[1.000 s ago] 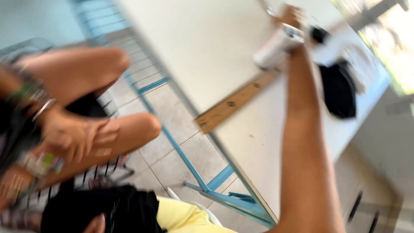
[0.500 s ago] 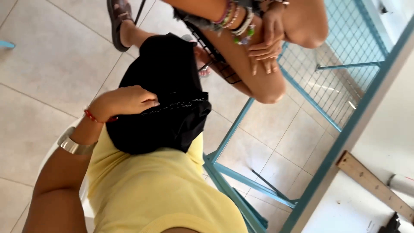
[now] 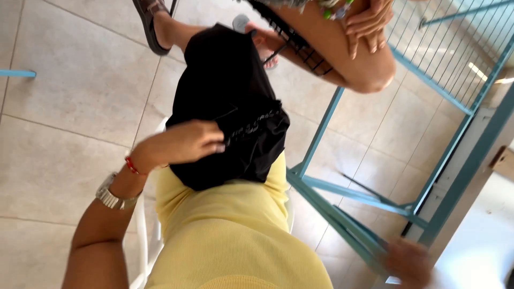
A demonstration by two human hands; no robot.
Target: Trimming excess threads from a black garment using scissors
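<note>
Looking down from the head camera, I see my left hand (image 3: 184, 142) resting on the black bag (image 3: 235, 112) that lies in my lap over the yellow dress (image 3: 230, 235), fingers curled loosely over its upper edge beside the dark chain strap (image 3: 251, 127); it touches the bag but I cannot say it has a firm grip. My right hand (image 3: 409, 262) sits low at the edge of the white tabletop (image 3: 476, 241), too blurred for me to tell how far open it is or whether it holds anything. I judge the step in hand to be getting into or shifting the bag. The next move, as I read it, calls for a surer hold on the bag's edge and a steadier view. Another person's hand (image 3: 369, 21) rests on a bent knee just beyond, near the teal table frame (image 3: 321, 134), apart from mine.
</note>
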